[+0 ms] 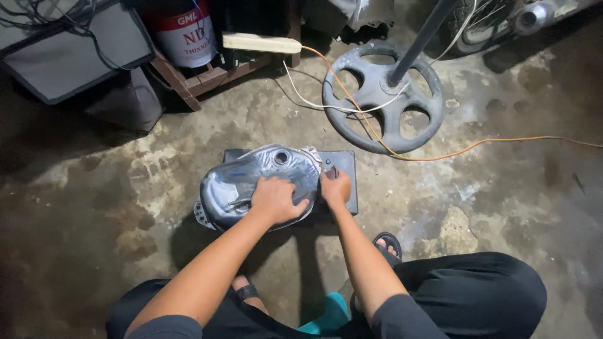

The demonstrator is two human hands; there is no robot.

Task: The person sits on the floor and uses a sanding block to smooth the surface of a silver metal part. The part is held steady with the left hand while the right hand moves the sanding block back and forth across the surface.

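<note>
A shiny bare-metal fuel tank (251,179) with a round filler hole lies on a dark flat mat (342,164) on the concrete floor. My left hand (276,199) presses flat on the tank's near side, fingers spread over the metal. My right hand (335,187) is at the tank's right edge, fingers closed around something small that I cannot make out. Both forearms reach forward from my knees.
A grey round fan base (377,119) with its pole stands behind the mat, with orange and white cables (477,145) trailing across the floor. A white and red paint can (185,34) sits on a wooden rack at the back left. My sandalled feet (387,242) rest close in front.
</note>
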